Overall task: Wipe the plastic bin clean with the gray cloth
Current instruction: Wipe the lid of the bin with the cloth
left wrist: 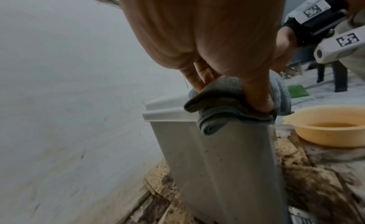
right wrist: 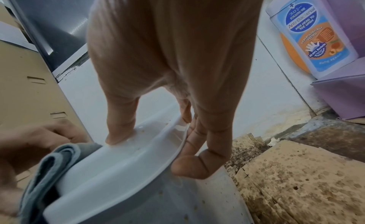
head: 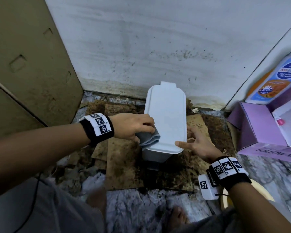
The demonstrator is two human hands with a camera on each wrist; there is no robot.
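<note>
A pale grey plastic bin (head: 166, 118) with its lid closed stands on stained cardboard against the wall. My left hand (head: 141, 128) grips a folded gray cloth (head: 147, 137) and presses it on the lid's near-left rim. In the left wrist view the cloth (left wrist: 227, 105) drapes over the rim above the speckled bin side (left wrist: 227, 165). My right hand (head: 193, 140) holds the lid's near-right corner. In the right wrist view its thumb (right wrist: 120, 125) lies on the lid (right wrist: 118, 165) and the fingers (right wrist: 197, 141) curl down over the edge.
A tan metal cabinet (head: 32, 73) stands close on the left. A purple box (head: 259, 128) holding a wash bottle (head: 279, 76) sits on the right. An orange basin (left wrist: 331, 125) of brownish water is on the floor behind the bin. Dirty cardboard (head: 124, 157) covers the floor.
</note>
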